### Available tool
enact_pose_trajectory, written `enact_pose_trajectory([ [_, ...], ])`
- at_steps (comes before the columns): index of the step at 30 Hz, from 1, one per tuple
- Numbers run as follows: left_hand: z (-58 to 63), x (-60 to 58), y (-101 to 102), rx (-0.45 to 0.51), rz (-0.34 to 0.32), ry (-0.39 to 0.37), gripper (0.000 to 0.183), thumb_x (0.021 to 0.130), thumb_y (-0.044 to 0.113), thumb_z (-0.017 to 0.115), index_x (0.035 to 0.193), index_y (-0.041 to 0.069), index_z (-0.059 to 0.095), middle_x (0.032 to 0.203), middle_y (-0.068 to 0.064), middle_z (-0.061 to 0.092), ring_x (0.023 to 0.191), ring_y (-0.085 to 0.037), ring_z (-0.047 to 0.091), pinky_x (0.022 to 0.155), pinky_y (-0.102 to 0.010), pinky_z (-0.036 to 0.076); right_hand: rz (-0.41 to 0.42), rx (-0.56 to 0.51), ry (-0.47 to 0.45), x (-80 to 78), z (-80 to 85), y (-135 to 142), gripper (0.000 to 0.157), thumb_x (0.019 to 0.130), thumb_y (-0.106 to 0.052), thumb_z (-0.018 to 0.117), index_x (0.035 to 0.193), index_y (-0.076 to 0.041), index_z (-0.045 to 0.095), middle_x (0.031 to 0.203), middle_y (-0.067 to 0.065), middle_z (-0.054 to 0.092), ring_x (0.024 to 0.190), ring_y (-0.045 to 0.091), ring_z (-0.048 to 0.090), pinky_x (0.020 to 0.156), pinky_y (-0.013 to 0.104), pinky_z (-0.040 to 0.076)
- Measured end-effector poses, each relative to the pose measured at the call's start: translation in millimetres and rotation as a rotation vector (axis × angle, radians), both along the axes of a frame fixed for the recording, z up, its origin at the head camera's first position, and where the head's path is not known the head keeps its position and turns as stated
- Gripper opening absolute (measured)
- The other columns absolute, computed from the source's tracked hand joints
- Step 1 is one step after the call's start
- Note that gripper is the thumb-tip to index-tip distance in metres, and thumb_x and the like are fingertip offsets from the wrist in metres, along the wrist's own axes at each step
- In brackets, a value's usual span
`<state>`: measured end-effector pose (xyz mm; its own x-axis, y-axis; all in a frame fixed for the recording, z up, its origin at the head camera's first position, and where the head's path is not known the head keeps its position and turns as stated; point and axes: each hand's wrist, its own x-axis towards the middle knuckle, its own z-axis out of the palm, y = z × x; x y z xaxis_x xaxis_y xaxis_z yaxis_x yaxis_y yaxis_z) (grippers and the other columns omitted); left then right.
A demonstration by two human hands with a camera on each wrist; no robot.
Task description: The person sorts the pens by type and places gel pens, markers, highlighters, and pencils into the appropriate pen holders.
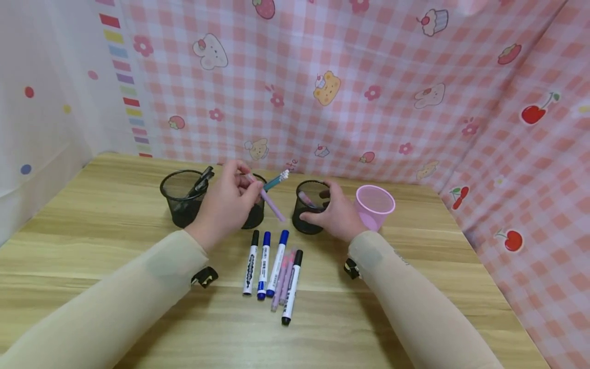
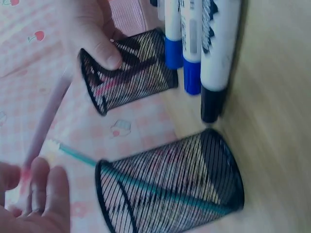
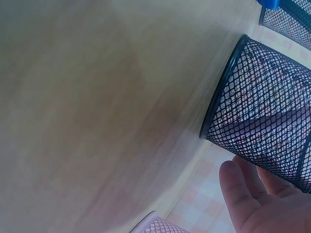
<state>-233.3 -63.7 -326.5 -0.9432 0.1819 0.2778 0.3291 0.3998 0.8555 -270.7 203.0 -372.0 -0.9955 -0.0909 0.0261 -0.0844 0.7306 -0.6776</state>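
Left hand: because a slim pen is easiest to aim from its end, the left hand (image 1: 230, 202) seems to pinch the lilac pen (image 1: 274, 206) between thumb and fingertips near one end, leaving most of the barrel free

Lilac pen: in the air between two black cups, slanting, its free end on the side of the right-hand cup and outside both rims; the tilt probably suits a cup mouth

Right hand: the right hand (image 1: 338, 212) grips the near black cup (image 1: 305, 221), thumb across its front and fingers round the far side, likely to steady a light mesh body

Near black cup: upright on the worktop (image 1: 350, 318), a pinkish pen (image 1: 306, 199) leaning inside, which may mark it as the place for that kind

Pencil cup: the black cup with teal pencils (image 1: 275, 182) stands partly behind the left hand; their length leaves the ends above the rim

Outer cups: a far-left black cup (image 1: 181, 211) holds black pens (image 1: 201, 183); a pink cup (image 1: 374, 218) stands beside the right hand

Loose row: four white markers (image 1: 250, 264) and two lilac pens (image 1: 278, 289) lie side by side in front, seemingly within easy reach of both hands
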Motion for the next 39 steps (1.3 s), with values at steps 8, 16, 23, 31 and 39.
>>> enact_pose_trajectory([
  [8,-10.5,-10.0,29,0.212,0.101,0.199,0.026,0.107,0.011,0.062,0.125,0.002,0.046,0.105,-0.015,0.072,0.085,-0.025,0.069,0.072,-0.025,0.059,-0.004,-0.011,-0.011,-0.2,-1.0,0,0.113,0.080,-0.041,0.093,0.165,-0.013,0.024,0.150,0.018,0.056,0.131,0.039,0.060,0.110,0.054,0.051],
  [16,-17.8,-12.7,45,0.101,0.140,0.273,0.025,0.107,0.017,0.063,0.124,0.005,0.050,0.108,-0.011,0.073,0.088,-0.023,0.071,0.070,-0.034,0.057,-0.006,-0.003,-0.007,-0.7,-1.2,-1,0.113,0.080,-0.042,0.093,0.165,-0.013,0.023,0.150,0.018,0.056,0.131,0.038,0.061,0.111,0.054,0.051],
  [23,-23.8,-11.4,53,-0.019,0.162,0.285,0.025,0.107,0.024,0.064,0.123,0.008,0.054,0.108,-0.009,0.077,0.087,-0.023,0.074,0.068,-0.036,0.058,-0.011,0.004,0.001,-1.9,-2.4,-1,0.112,0.080,-0.042,0.093,0.164,-0.014,0.024,0.149,0.019,0.057,0.130,0.038,0.061,0.110,0.054,0.051],
  [31,-27.0,-8.2,56,-0.095,0.163,0.287,0.019,0.107,0.027,0.063,0.119,0.012,0.060,0.111,-0.007,0.079,0.071,-0.018,0.066,0.056,-0.031,0.050,-0.008,0.007,0.008,-1.8,-3.5,-1,0.113,0.080,-0.041,0.093,0.164,-0.012,0.023,0.149,0.019,0.057,0.129,0.038,0.061,0.109,0.054,0.052],
  [39,-31.5,-10.5,56,-0.152,0.163,0.298,0.018,0.107,0.030,0.063,0.115,0.014,0.067,0.114,-0.005,0.079,0.061,-0.012,0.061,0.054,-0.028,0.047,-0.008,0.004,0.012,-2.2,-4.0,0,0.112,0.080,-0.041,0.093,0.164,-0.012,0.024,0.148,0.019,0.057,0.129,0.039,0.061,0.109,0.054,0.052],
])
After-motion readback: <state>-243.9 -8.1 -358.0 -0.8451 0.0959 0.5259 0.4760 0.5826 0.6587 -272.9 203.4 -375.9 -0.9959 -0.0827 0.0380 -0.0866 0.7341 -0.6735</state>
